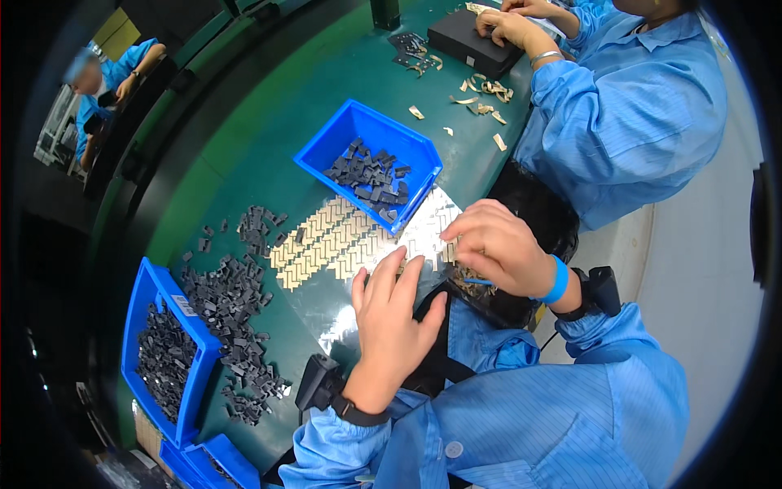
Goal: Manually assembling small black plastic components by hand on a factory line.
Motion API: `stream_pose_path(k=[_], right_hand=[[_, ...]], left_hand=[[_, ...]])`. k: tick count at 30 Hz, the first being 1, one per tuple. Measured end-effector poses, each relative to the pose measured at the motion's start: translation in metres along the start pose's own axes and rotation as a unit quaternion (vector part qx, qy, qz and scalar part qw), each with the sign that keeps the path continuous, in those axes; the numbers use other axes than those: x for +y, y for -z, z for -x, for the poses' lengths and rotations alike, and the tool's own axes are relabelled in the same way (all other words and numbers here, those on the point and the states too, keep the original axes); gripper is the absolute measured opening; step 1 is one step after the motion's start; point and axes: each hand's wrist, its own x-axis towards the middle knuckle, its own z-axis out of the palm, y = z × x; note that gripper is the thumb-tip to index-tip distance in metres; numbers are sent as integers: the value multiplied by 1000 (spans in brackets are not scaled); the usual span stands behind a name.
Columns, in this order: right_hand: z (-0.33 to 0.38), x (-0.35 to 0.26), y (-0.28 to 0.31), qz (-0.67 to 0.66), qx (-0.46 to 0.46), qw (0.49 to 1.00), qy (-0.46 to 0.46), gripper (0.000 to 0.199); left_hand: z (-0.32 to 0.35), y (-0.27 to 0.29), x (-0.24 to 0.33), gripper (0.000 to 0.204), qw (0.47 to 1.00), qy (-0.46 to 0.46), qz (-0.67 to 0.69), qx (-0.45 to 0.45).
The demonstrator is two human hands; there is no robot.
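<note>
A clear sheet [305, 314] lies on the green table in front of me, with rows of small tan die-cut pieces [314, 244] on it. My left hand [391, 322] rests palm down with its fingers spread, fingertips at the sheet's near part. At the sheet's right end my right hand [501, 248] is curled, thumb and fingers drawn together beside a short tan strip [449, 251]. Whatever sits between those fingertips is too small to make out. Just beyond the sheet stands a blue bin [326, 134] holding small dark grey blocks [371, 175].
Many dark blocks [232, 318] are heaped at left beside a second blue bin [199, 367]; a third blue bin [232, 456] stands lower left. A co-worker's hands [517, 31] touch a black block [468, 41] near peeled scraps [489, 88]. A black bag [554, 216] hangs by the table edge.
</note>
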Motion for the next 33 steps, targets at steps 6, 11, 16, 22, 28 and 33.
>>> stream_pose_path(k=[6,11,16,22,28,33], right_hand=[[-31,-52,-8,-80,-34,966,242,7],[-52,-79,-32,-138,-17,937,321,10],[-71,-79,-40,-147,-50,938,310,10],[-64,-79,-54,-173,-31,958,225,15],[-50,-71,-58,-197,-55,968,144,15],[-39,-69,-63,-278,-55,957,65,8]], left_hand=[[30,75,-6,32,706,254,653,-103],[60,99,-7,24,563,307,754,-145],[66,111,-3,16,588,305,748,-47],[61,103,5,14,797,285,530,47],[55,92,9,15,881,242,404,32],[56,87,8,13,930,194,310,8]])
